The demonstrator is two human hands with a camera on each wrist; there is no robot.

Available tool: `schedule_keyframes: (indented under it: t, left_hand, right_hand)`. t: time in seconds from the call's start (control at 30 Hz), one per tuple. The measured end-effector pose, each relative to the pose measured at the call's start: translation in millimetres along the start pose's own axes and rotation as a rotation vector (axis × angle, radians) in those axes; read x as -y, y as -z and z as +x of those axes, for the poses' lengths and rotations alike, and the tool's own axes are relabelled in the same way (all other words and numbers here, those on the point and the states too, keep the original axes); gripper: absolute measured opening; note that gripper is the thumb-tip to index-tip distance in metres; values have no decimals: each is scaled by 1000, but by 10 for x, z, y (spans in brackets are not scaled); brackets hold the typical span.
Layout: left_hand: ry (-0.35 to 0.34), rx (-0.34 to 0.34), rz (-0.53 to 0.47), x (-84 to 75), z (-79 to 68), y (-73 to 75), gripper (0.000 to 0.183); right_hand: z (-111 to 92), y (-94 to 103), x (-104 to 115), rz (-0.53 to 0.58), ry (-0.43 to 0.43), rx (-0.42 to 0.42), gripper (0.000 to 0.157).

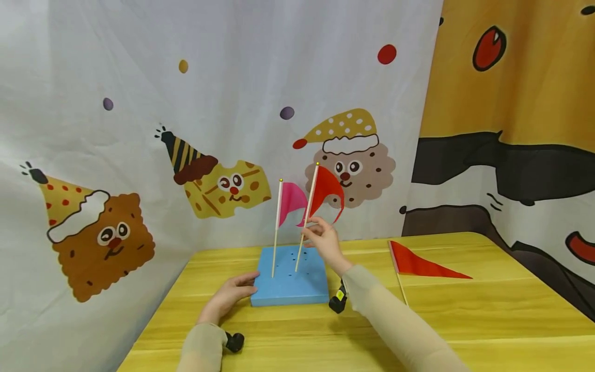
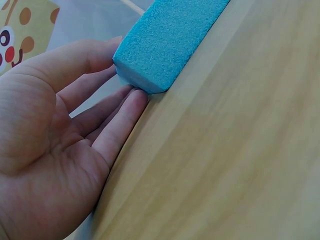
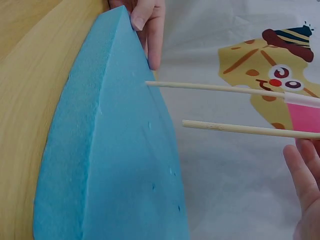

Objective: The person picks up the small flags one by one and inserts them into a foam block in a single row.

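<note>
Right hand (image 1: 322, 236): fingers pinch pale wooden stick (image 1: 299, 253) of red cloth flag (image 1: 325, 183) just below cloth, seemingly leaving lower end free; tip hangs above blue rectangular foam block (image 1: 290, 290), apart from it. Left hand (image 1: 231, 293): fingers fairly straight, touching block's 9 o'clock side, probably steadying it. 1 pink cloth flag (image 1: 290, 203) stands in block, 9 o'clock of held stick. 2nd red flag (image 1: 413, 263) lies at block's 3 o'clock on yellow wood-grain surface (image 1: 502, 310).
</note>
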State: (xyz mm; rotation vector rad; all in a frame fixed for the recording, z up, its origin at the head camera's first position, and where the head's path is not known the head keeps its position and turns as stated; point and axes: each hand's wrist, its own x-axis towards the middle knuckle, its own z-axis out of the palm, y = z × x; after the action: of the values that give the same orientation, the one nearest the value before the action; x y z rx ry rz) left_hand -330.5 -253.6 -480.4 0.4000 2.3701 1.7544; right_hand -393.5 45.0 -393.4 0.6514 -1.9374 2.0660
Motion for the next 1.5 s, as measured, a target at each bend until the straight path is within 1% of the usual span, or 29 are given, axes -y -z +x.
schedule_keyframes:
  t: [0.17, 0.3, 0.43, 0.5, 0.67, 0.73, 0.8, 0.83, 1.17, 1.3, 1.5]
  left_hand:
    - [-3, 5, 7, -7, 10, -8, 56]
    - [-5, 7, 7, 4, 18, -4, 56]
    - [-1, 2, 4, 18, 20, 2, 57]
    - [2, 2, 0, 25, 19, 5, 57]
    - [3, 3, -13, 33, 13, 6, 57]
    - [3, 2, -18, 29, 13, 6, 57]
    - [6, -2, -20, 21, 13, 4, 57]
    - [8, -3, -20, 16, 9, 3, 57]
    - [13, -6, -16, 18, 4, -16, 56]
    - [16, -4, -14, 19, -1, -19, 56]
    - [3, -5, -4, -7, -6, -9, 56]
  right_hand:
    - [12, -79, -16, -23, 5, -15, 28]
    - [22, -132, -50, -21, 4, -23, 29]
    - [49, -170, -116, -5, -12, -23, 29]
    - [63, -186, -144, -14, -26, -26, 28]
    - [77, -205, -140, -37, -56, 1, 31]
    - [79, -209, -150, -37, -58, 14, 33]
    - [80, -221, -158, -47, -47, 18, 31]
    - [92, -225, -198, -48, -47, 15, 31]
    - [78, -273, -235, -117, -57, 0, 25]
    - [72, -277, -252, -124, -62, -10, 23]
    - [75, -281, -272, -126, -59, -4, 23]
